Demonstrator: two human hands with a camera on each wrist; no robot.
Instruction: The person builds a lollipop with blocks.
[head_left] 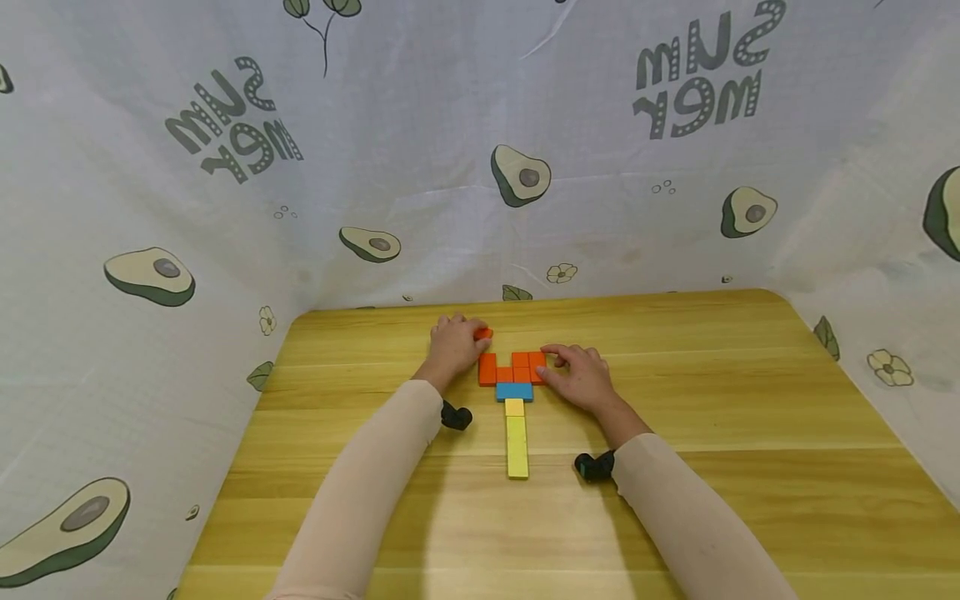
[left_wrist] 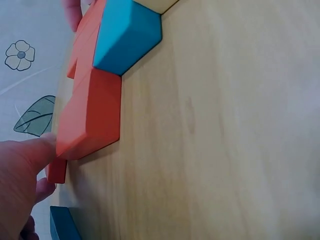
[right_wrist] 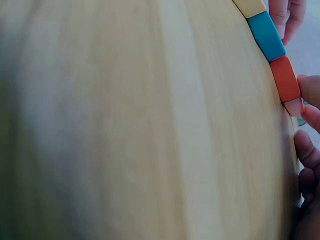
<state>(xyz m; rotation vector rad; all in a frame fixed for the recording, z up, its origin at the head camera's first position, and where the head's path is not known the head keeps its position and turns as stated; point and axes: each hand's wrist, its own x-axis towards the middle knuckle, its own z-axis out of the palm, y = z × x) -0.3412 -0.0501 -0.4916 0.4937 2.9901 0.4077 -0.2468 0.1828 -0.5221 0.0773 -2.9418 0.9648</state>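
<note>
On the wooden table lies a flat figure of blocks: several red blocks [head_left: 487, 369] side by side, a blue block [head_left: 514, 392] below them, then a small yellow block [head_left: 514, 407] and a long yellow block [head_left: 517, 447]. My left hand [head_left: 452, 346] pinches a loose red block [head_left: 483, 334] just above the figure's left arm. A dark blue block [left_wrist: 64, 224] sits beside that hand in the left wrist view; the head view hides it. With thumb and index finger, my right hand [head_left: 577, 379] holds the rightmost red block [head_left: 537, 367] at its outer side.
The wooden table [head_left: 675, 500] reaches back to a hanging white cloth [head_left: 450, 167] printed with avocados and letters. A small black camera [head_left: 456, 416] is on my left wrist, another black camera [head_left: 594, 467] on my right.
</note>
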